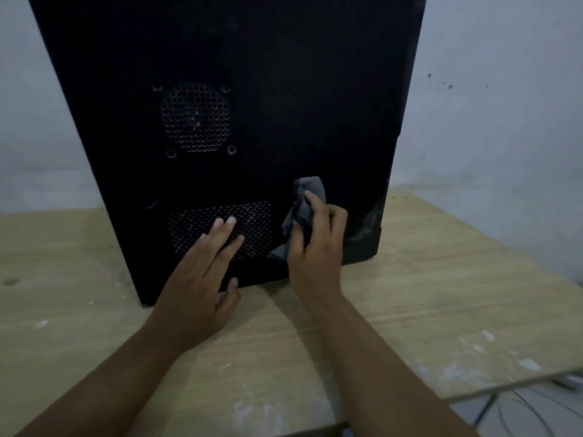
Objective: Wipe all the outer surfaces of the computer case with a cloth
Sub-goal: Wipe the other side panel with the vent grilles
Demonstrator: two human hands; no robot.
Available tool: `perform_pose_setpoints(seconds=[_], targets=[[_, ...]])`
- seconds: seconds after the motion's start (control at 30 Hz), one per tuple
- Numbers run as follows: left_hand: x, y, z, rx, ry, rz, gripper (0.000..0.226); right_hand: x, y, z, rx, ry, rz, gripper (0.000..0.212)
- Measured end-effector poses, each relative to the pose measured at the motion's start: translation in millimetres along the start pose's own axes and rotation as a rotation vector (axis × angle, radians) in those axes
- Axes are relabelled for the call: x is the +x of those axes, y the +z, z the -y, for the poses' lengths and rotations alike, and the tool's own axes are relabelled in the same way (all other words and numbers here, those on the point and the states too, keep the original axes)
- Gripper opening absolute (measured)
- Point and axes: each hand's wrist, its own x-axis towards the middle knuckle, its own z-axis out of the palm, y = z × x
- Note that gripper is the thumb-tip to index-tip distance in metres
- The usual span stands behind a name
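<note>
A tall black computer case (284, 89) stands upright on a wooden table, its side panel facing me with two perforated vent grilles. My left hand (202, 279) lies flat with fingers spread on the lower grille (252, 216), holding nothing. My right hand (315, 247) presses a crumpled grey cloth (310, 187) against the panel's lower right part, just right of that grille. The upper round grille (195, 118) looks dusty.
The light wooden table (441, 294) has white smears near its front edge. A pale wall (504, 105) stands behind and to the right. Cables (520, 411) lie on the floor past the table's front right edge.
</note>
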Motion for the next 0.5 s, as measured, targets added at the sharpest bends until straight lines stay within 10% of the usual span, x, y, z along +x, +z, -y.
perform_pose_setpoints(seconds=[0.2, 0.5], targets=[[1.4, 1.8, 0.2, -0.015, -0.003, -0.017, 0.057, 20.3, -15.0, -28.0, -0.111, 0.31, -0.252, 0.05], [1.8, 3.6, -1.1, 0.001, -0.006, -0.013, 0.058, 14.6, -18.1, -25.2, -0.014, 0.819, -0.119, 0.06]])
